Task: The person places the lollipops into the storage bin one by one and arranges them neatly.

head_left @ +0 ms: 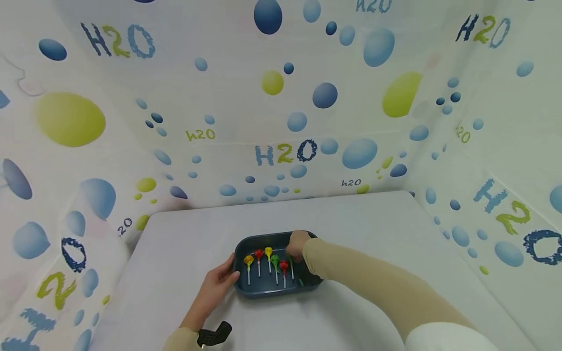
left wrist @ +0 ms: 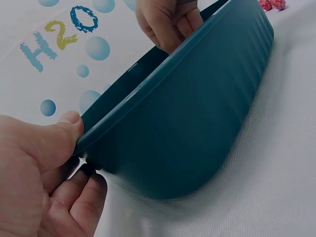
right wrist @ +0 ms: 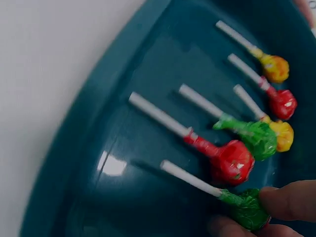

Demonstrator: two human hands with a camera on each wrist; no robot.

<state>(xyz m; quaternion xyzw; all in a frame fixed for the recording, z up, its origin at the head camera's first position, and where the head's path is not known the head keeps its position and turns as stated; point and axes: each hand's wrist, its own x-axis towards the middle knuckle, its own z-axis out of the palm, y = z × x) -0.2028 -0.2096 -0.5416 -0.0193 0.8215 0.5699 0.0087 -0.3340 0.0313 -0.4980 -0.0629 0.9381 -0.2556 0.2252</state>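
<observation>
A dark teal tray [head_left: 281, 292] lies on the white table with several wrapped lollipops in a row inside it. My left hand [head_left: 219, 280] grips its left end, the thumb over the rim [left wrist: 148, 89] and fingers curled beneath. Inside the tray, toward its right end, my right hand [head_left: 298, 245] pinches the wrapped head of a green lollipop [right wrist: 249, 210] between thumb and fingers. Beside that one lie a red lollipop [right wrist: 232, 160] and another green lollipop [right wrist: 259, 138]. Yellow and red lollipops [right wrist: 283, 103] continue the row toward the left, their white sticks pointing to the near side.
White cloth [head_left: 189, 243] covers the table around the tray. Walls with blue and green drops [head_left: 272, 83] stand behind and at both sides. Small shiny red things [left wrist: 271, 4] show past the tray's far end in the left wrist view.
</observation>
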